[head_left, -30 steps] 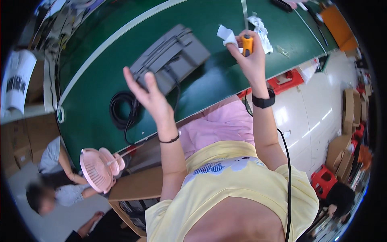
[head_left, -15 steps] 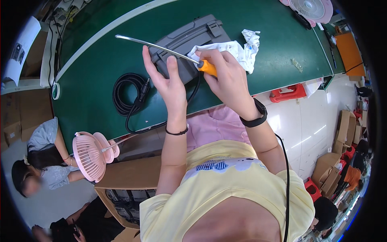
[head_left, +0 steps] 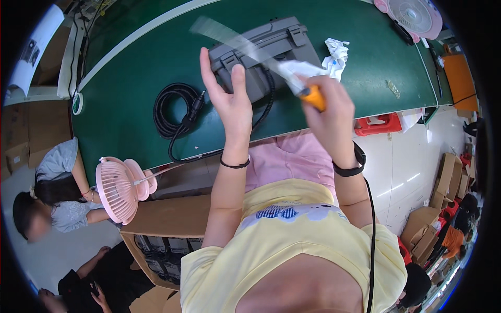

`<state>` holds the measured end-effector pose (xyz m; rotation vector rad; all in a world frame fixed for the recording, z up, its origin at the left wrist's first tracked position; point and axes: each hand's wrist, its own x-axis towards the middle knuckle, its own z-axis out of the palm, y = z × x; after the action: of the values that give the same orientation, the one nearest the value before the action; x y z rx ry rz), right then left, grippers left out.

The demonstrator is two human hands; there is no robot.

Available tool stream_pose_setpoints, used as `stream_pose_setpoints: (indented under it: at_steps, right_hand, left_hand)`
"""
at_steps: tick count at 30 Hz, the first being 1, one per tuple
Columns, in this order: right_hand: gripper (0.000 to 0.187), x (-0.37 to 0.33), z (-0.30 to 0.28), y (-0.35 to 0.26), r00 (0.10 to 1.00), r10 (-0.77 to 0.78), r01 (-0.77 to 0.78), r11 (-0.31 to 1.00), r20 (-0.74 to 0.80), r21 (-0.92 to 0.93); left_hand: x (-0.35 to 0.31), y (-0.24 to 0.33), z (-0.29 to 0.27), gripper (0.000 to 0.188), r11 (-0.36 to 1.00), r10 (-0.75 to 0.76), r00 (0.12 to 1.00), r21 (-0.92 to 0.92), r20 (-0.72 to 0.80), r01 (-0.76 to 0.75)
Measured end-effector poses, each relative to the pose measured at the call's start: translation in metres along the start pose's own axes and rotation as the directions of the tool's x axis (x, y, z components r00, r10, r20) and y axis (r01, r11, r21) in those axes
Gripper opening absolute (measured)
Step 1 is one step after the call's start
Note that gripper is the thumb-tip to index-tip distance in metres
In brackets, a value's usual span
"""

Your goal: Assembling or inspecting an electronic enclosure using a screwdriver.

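Observation:
A grey hard plastic case (head_left: 300, 47) with latches lies on the green table. My left hand (head_left: 234, 107) is open at its near left side, thumb and fingers stretched up; whether it touches the case I cannot tell. My right hand (head_left: 331, 107) is closed round the orange handle of a long-shafted screwdriver (head_left: 313, 97), whose metal shaft is smeared by motion and slants up-left across the case. A white cloth (head_left: 300, 69) is beside the handle, partly hidden by the hand. From the case a black ribbed cable (head_left: 271, 88) runs to a coil (head_left: 166, 112) on the left.
Crumpled white cloth (head_left: 335, 55) lies right of the case. A pink fan (head_left: 117, 190) stands off the near left table edge, another fan (head_left: 409, 15) at far right. Below it is an open carton (head_left: 167, 211) of dark units. Other people sit at left. A red stool (head_left: 378, 124) is under the table.
My right hand has swung the screwdriver right and toward me, its shaft now blurred. My left hand stays open beside the case. The whole view has shifted slightly.

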<state>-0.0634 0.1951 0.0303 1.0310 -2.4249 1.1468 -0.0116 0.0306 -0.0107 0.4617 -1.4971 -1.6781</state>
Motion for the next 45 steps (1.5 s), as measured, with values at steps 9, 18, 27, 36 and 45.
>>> stream_pose_setpoints:
  at_steps: [9, 18, 27, 36, 45]
  right_hand:
    - [0.056, 0.028, 0.013, -0.005, 0.973, -0.175, 0.17, 0.984, 0.149, 0.044]
    - [0.053, -0.003, 0.023, -0.016, 0.974, -0.059, 0.064, 0.998, 0.22, -0.012]
    - [0.039, -0.002, 0.02, -0.005, 0.95, -0.115, 0.13, 0.991, 0.292, -0.034]
    - [0.061, 0.001, 0.014, -0.015, 0.962, -0.066, 0.11, 0.982, 0.265, -0.154]
    - [0.055, -0.005, 0.01, 0.007, 0.986, -0.021, 0.033, 0.997, 0.167, -0.071]
  left_hand:
    - [0.009, 0.0, 0.004, 0.067, 1.0, 0.006, 1.0, -0.02, 0.008, -0.005]
    - [0.002, -0.026, 0.003, 0.071, 0.985, 0.155, 0.988, 0.075, -0.02, -0.153]
    - [-0.001, -0.016, 0.0, 0.068, 0.964, 0.185, 0.983, 0.195, -0.011, -0.179]
    - [0.009, -0.018, 0.013, 0.067, 0.978, 0.14, 0.988, 0.164, -0.066, -0.128]
    - [0.006, -0.026, 0.003, 0.068, 0.981, 0.162, 0.986, 0.113, -0.048, -0.156]
